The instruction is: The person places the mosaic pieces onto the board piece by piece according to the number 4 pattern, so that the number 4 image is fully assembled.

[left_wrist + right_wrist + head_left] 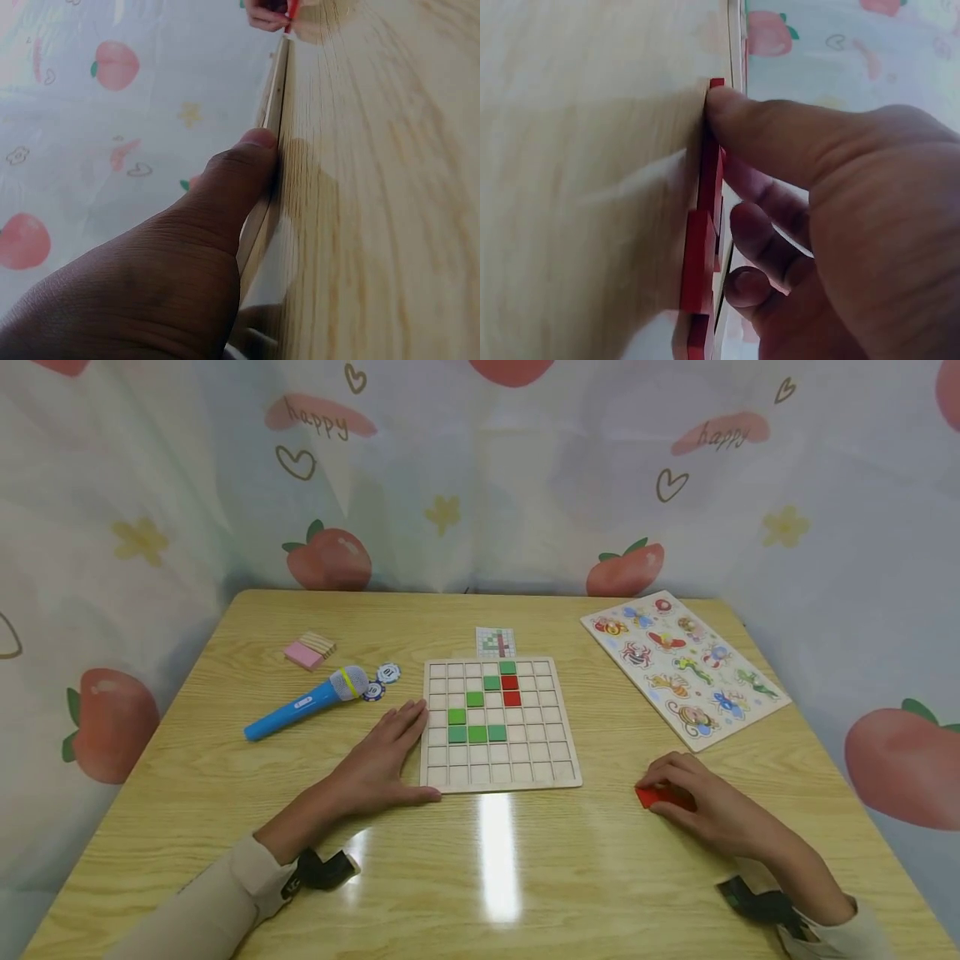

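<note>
A wooden grid board (555,772) lies at the table's middle with several green tiles (477,733) and two red tiles (511,690) set in its cells. My left hand (384,758) rests flat against the board's left edge, its thumb (238,177) pressing the near corner of the board (274,97). To the right of the board, my right hand (693,800) curls over a small pile of red tiles (651,797) on the table. In the right wrist view its thumb (776,139) and bent fingers pinch the red tiles (703,247).
A blue toy microphone (304,702), two poker chips (381,681) and a pink block stack (308,651) lie left of the board. A small pattern card (496,642) sits behind it. An insect puzzle board (681,665) lies at right. Strawberry-print curtains surround the wooden table (480,860).
</note>
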A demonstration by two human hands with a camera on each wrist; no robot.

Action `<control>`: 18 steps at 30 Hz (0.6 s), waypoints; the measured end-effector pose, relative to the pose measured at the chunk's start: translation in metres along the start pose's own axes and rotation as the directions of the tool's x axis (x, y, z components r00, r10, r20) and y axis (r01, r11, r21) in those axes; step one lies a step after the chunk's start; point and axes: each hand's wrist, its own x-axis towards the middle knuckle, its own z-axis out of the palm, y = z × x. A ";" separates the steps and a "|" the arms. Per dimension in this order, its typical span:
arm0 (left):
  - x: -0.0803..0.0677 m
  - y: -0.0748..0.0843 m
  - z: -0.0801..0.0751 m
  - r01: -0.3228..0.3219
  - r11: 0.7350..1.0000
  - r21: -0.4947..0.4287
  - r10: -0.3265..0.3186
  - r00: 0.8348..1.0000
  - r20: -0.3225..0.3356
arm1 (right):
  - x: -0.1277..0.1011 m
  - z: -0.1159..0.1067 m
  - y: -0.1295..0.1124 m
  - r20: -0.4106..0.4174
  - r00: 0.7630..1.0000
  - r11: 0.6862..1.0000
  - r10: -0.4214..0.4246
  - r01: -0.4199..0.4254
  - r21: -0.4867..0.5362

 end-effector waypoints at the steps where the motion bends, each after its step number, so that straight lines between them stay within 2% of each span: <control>1: 0.000 0.000 0.000 0.001 1.000 0.001 -0.001 1.000 0.000 | 0.001 0.001 -0.001 -0.006 1.000 1.000 0.002 -0.002 -0.002; 5: 0.000 -0.001 0.001 -0.001 1.000 0.007 0.001 1.000 -0.001 | 0.013 0.002 -0.005 -0.032 0.999 1.000 0.023 -0.024 -0.018; 9: 0.000 -0.003 0.001 -0.007 1.000 0.014 0.007 1.000 -0.003 | 0.038 0.000 -0.011 -0.067 0.998 0.999 0.019 -0.023 -0.050; 14: 0.000 -0.002 0.001 -0.013 1.000 0.022 0.013 1.000 -0.005 | 0.079 -0.001 -0.023 -0.089 0.993 0.995 -0.078 0.073 -0.063; 18: 0.001 0.000 0.001 -0.023 0.999 0.023 0.023 1.000 -0.014 | 0.115 0.002 -0.033 -0.045 0.989 0.988 -0.142 0.139 -0.067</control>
